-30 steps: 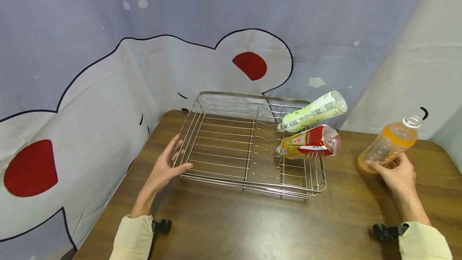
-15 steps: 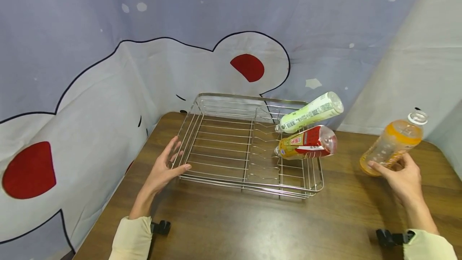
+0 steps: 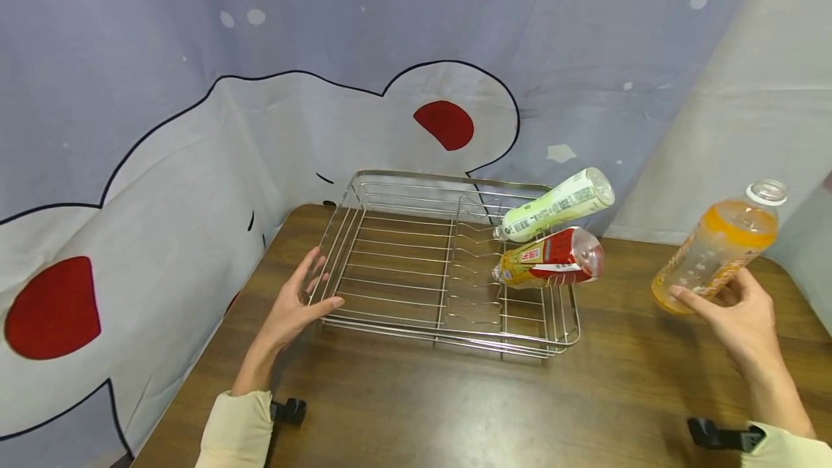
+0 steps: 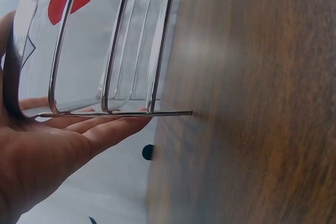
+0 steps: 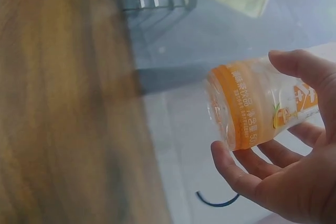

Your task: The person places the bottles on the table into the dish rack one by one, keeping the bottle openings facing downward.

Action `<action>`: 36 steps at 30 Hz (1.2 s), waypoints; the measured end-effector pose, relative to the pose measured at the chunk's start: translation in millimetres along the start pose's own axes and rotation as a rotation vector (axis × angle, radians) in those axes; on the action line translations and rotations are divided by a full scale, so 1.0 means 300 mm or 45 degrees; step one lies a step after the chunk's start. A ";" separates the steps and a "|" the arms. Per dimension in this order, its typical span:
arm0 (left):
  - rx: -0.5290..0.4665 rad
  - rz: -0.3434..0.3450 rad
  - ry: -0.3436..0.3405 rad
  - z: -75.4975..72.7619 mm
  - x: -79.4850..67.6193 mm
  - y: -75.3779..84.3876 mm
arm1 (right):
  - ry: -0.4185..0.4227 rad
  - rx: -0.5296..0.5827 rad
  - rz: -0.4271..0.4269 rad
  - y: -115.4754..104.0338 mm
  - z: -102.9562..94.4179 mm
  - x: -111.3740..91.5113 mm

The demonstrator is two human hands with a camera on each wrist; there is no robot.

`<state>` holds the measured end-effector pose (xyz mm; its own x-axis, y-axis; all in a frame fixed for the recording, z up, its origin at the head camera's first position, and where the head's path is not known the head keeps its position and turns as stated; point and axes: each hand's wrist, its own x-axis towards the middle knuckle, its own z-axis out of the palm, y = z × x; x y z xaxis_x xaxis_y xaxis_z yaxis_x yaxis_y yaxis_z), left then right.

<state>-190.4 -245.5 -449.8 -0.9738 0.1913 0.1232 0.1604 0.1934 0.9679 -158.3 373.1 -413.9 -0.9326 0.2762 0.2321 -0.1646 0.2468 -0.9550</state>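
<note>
My right hand [image 3: 744, 320] grips a clear plastic bottle with orange bands [image 3: 718, 255], uncapped, tilted with its mouth up and to the right. In the right wrist view the bottle's base [image 5: 220, 108] stands apart from the table. My left hand [image 3: 292, 305] lies at the front left corner of a wire dish rack [image 3: 403, 323]. Its fingers [image 4: 115, 129] are straight along the rack's outer side, and the thumb reaches over the rim. A green-labelled bottle [image 3: 555, 204] and a red-and-yellow-labelled bottle [image 3: 552, 258] lean neck-down in the rack's right section.
The rack stands on a brown wooden table [image 3: 416, 403]. Behind and to the left hangs a printed curtain [image 3: 312, 121] close to the table's edges. Each wrist carries a black camera mount, such as the right mount [image 3: 721, 435].
My right hand has lifted the orange-banded bottle and moved it to the right. My left hand has stayed at the rack's corner. The whole head view has shifted slightly.
</note>
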 end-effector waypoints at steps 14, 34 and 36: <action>0.028 0.002 0.006 -0.003 0.000 0.000 | -0.088 -0.409 -0.029 -0.120 -0.003 -0.023; 0.033 0.001 -0.004 -0.006 0.001 -0.003 | -0.112 -0.454 -0.077 -0.240 0.044 -0.041; 0.036 0.003 -0.005 -0.007 0.000 -0.002 | -0.115 -0.464 -0.093 -0.254 0.050 -0.040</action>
<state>-190.8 -247.5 -449.9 -0.9726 0.1960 0.1248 0.1675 0.2197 0.9611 -139.5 337.0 -346.7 -0.9499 0.1666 0.2646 -0.1220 0.5815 -0.8044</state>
